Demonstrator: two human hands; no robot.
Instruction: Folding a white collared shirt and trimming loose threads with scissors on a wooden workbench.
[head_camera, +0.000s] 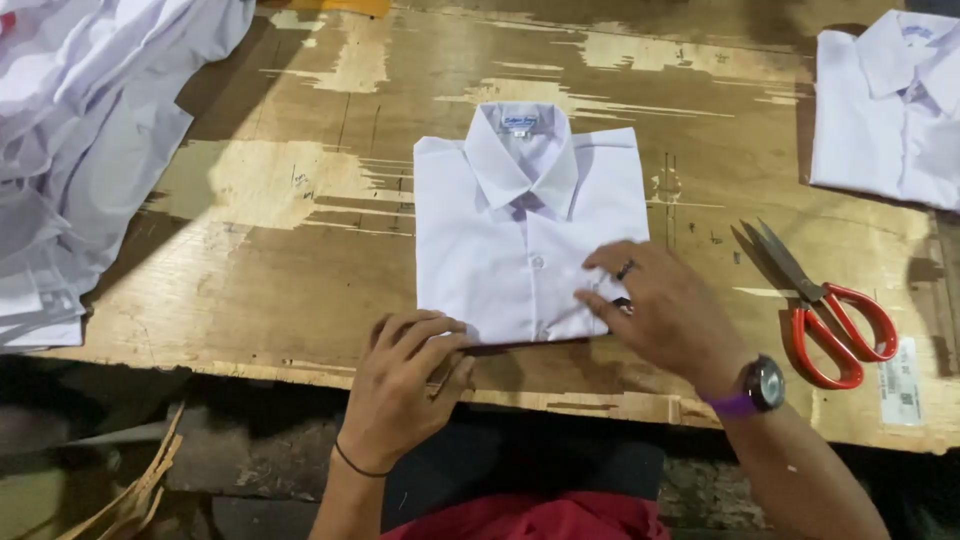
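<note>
A folded white shirt (530, 235) is laid collar-up at table (300, 260) centre. Its bottom hem is pinched by the left hand (405, 385), fingers curled shut on the fabric edge, apparently. The right hand (665, 310) is pressed flat on the lower right front, fingers spread. Red scissors (835, 320) lie nearby, w/ another shirt (885, 105) far right.

Folded shirt's (525, 240) lower right corner under right hand (665, 310); label print illegible.
</note>
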